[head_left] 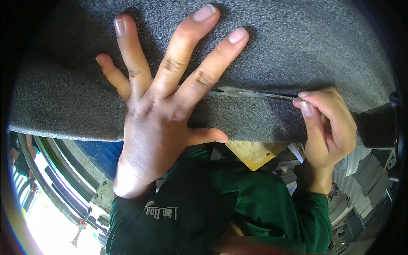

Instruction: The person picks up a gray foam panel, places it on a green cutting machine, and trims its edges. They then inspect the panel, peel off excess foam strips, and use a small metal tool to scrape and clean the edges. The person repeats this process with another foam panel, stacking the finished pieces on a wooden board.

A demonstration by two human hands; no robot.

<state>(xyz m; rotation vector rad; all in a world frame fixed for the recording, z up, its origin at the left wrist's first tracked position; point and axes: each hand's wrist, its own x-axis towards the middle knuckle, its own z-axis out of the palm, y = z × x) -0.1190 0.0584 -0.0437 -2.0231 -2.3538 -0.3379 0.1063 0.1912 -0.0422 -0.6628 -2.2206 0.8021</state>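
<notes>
A grey foam sheet (272,46) fills the upper picture, its thick front edge running across the middle. The left hand (157,110) is spread flat on it, fingers splayed over the top face and the thumb hooked down over the front edge; nothing is grasped, the sheet is only pressed down. The right hand (329,127) is closed in a pinch on the stem of a thin, pale tool (250,93) (a glue-smeared blade or spreader, it cannot be told which), whose tip lies along a dark seam in the foam, just beside the left index finger.

The foam is judged light, soft and springy, with a rough, non-slippery skin; it would dent under fingertips and tear if pulled at a corner, so it is best held by a flat palm or by its thick edge. The tool looks slim and flexible, best taken near its stem. Below, a green sleeve (238,199) and a yellowish wooden corner (255,154) are seen.
</notes>
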